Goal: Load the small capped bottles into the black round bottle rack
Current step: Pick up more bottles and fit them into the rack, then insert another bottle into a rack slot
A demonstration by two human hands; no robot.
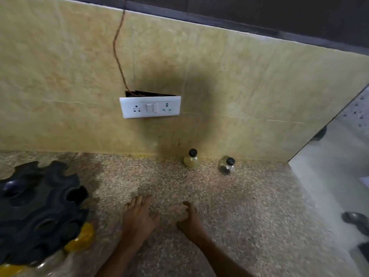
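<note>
The black round bottle rack (38,212) sits at the left edge of the speckled counter (249,206), with yellow-filled bottles (80,239) hanging in its lower slots. Two small black-capped bottles stand by the wall: one with pale yellow contents (191,159) and a clear one with dark contents (226,166). My left hand (138,215) and my right hand (189,218) hover over the middle of the counter, both empty with fingers loosely curled. Both bottles are well beyond my fingertips.
A yellow tiled wall (229,76) backs the counter, carrying a white socket plate (150,107) with a brown wire running up. The counter ends at the right, where a pale floor (339,176) with dark objects lies below.
</note>
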